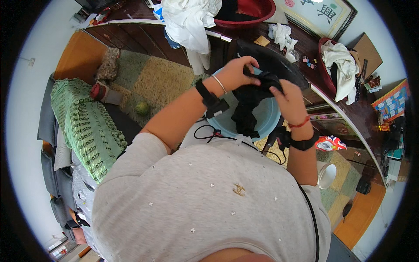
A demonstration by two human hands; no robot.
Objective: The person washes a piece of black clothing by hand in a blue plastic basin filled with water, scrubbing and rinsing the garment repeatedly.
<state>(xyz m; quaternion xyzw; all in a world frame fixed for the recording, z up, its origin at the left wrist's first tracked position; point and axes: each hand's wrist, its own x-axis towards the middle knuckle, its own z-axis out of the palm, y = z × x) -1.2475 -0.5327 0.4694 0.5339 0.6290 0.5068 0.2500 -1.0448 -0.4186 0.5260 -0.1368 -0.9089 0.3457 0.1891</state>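
A black cloth (pixel 247 109) is held up between both hands, its lower part hanging into a light blue plastic basin (pixel 275 113). My left hand (pixel 240 73) grips the cloth's upper edge from the left side, thumb and fingers on the fabric. On the right side, my right hand (pixel 288 98) pinches another part of it. Beneath the hands the basin's pale inside shows; whether it holds water I cannot tell. A black strap with a small box sits on each forearm.
Beyond the basin, a dark wooden cabinet (pixel 140 36) bears a red basin (pixel 262 16), white cloth (pixel 193 19) and a second red basin (pixel 324 75) of clothes. A black cable crosses my lap. At right stands a white bin (pixel 326 176); a green-covered sofa (pixel 85 127) is at left.
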